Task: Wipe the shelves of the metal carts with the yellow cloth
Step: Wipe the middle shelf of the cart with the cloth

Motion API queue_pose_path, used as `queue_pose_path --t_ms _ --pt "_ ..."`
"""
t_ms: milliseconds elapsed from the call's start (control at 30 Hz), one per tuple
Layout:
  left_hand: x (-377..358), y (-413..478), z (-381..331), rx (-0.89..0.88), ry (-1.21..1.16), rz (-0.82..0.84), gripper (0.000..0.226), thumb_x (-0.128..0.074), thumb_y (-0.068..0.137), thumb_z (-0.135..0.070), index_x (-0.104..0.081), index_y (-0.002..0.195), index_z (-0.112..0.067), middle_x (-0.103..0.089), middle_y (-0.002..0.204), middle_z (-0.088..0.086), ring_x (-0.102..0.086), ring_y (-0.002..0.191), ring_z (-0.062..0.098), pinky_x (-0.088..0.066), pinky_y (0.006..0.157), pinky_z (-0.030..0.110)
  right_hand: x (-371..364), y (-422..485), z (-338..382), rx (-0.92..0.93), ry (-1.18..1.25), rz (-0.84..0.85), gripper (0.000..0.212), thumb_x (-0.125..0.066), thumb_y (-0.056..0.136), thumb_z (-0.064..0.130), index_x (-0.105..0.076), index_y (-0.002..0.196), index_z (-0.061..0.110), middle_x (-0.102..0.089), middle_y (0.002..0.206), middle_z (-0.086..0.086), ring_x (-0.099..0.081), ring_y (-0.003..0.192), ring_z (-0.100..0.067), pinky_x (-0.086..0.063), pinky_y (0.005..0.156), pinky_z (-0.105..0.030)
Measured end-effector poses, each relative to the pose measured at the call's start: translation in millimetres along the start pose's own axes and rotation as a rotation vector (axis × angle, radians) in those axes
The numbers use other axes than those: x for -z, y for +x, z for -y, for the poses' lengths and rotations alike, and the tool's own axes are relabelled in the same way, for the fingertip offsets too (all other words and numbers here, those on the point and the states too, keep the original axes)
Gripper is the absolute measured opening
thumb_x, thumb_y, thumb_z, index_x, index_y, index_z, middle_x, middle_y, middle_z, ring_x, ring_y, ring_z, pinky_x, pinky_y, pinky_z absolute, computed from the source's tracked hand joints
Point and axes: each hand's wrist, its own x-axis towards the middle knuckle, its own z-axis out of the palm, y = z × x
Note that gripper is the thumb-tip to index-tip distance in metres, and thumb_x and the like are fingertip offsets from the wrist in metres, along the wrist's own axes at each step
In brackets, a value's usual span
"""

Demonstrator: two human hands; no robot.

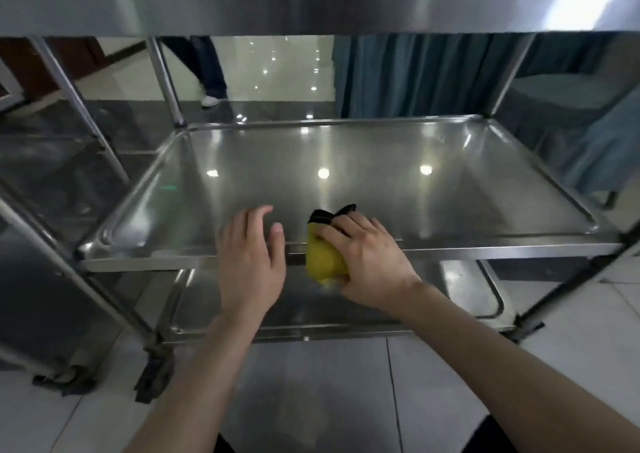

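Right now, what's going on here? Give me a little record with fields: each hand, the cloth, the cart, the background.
Right hand: grips the cloth at the front edge of the middle shelf
Left hand: open, holds nothing, over the same edge, left of the cloth
Cloth: yellow with a black part, bunched up
Cart: shiny metal, with a top shelf above and a bottom shelf below
Background: blue curtain, someone's legs
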Motion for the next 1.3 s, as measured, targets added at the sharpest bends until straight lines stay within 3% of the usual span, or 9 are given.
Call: queue_pose_path --t_ms 167,400,567,700,767,1033,1300 --pt "-65 25 -99 -0.079 -0.022 0.176 0.041 -0.041 0.111 -0.038 -0.066 0.123 -0.008 -0.067 0.115 0.013 -0.06 0.108 0.036 -0.047 0.095 0.05 29 -67 -97 -0.11 -0.036 -0.008 0.092 -0.083 0.062 0.037 -0.053 0.148 0.025 -0.059 0.135 -0.001 -0.054 0.126 -0.03 -0.049 0.102 -0.049" --pt "-145 48 -224 -0.184 -0.049 0.361 0.057 -0.032 0.11 -0.048 -0.065 0.131 -0.007 -0.069 0.125 0.017 -0.06 0.123 0.039 -0.045 0.107 0.052 88 -163 -236 -0.356 -0.117 0.044 0.086 -0.071 0.075 0.068 -0.052 0.149 0.029 -0.059 0.136 0.0 -0.053 0.126 -0.027 -0.049 0.108 -0.047" --pt "-172 34 -231 -0.282 0.11 0.464 0.069 -0.023 0.111 -0.055 -0.051 0.15 -0.006 -0.056 0.15 0.023 -0.038 0.153 0.04 -0.031 0.125 0.058 110 -190 -271 -0.508 -0.186 0.091 0.076 -0.054 0.088 0.077 -0.054 0.147 0.029 -0.062 0.137 0.0 -0.052 0.129 -0.027 -0.041 0.112 -0.042" --pt "-173 33 -231 -0.282 0.135 0.509 0.081 -0.011 0.109 -0.063 -0.042 0.158 -0.007 -0.049 0.159 0.022 -0.031 0.159 0.037 -0.027 0.128 0.057 103 -169 -267 -0.591 -0.256 0.105 0.068 -0.023 0.092 0.072 -0.06 0.116 0.02 -0.066 0.111 -0.004 -0.058 0.11 -0.029 -0.038 0.108 -0.038" --pt "-173 33 -231 -0.274 0.131 0.526 0.083 -0.007 0.108 -0.064 -0.04 0.16 -0.008 -0.047 0.162 0.021 -0.03 0.16 0.036 -0.026 0.129 0.056 99 -149 -283 -0.632 -0.232 0.161 0.066 -0.016 0.095 0.069 -0.057 0.113 0.02 -0.065 0.112 -0.005 -0.059 0.11 -0.029 -0.038 0.109 -0.04" --pt "-168 32 -232 -0.285 0.169 0.55 0.078 -0.004 0.11 -0.063 -0.034 0.161 -0.012 -0.045 0.164 0.014 -0.032 0.159 0.031 -0.028 0.129 0.054 64 -15 -370 -0.722 -0.076 0.122 0.067 -0.042 0.097 0.066 -0.056 0.142 0.019 -0.059 0.145 -0.008 -0.044 0.14 -0.03 -0.036 0.115 -0.042" --pt "-166 33 -233 -0.274 0.188 0.539 0.072 -0.01 0.111 -0.058 -0.038 0.159 -0.014 -0.046 0.162 0.012 -0.034 0.157 0.029 -0.029 0.128 0.052 56 34 -403 -0.727 -0.08 0.135 0.068 -0.042 0.096 0.064 -0.055 0.143 0.016 -0.059 0.141 -0.012 -0.047 0.134 -0.034 -0.04 0.108 -0.046"
